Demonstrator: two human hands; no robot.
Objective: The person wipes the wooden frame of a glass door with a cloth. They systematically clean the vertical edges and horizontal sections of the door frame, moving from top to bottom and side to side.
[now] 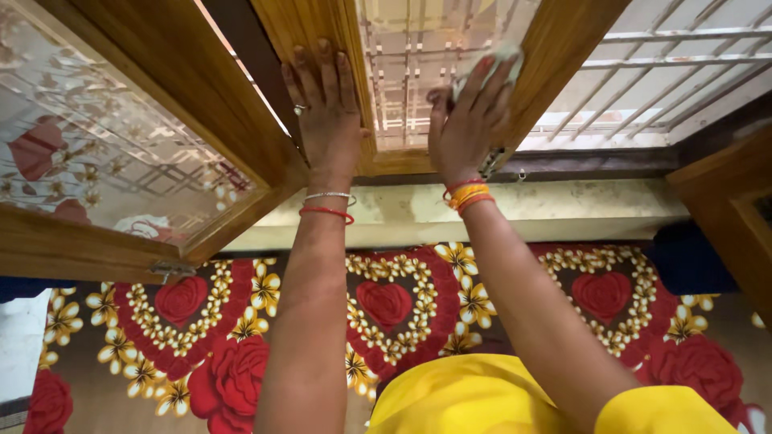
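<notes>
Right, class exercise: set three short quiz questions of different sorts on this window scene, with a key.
1. True or false: the left hand lies flat on the wooden window frame.
2. What does the right hand press against the glass pane?
3. The blanket below shows: A stripes, B red roses and hearts, C checks.

Key: 1 true; 2 a pale cloth; 3 B.

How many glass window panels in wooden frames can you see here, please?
2: one window panel swung open at left, apart from the hands; one at centre, left hand on its frame, right hand pressing a cloth to it.
</notes>
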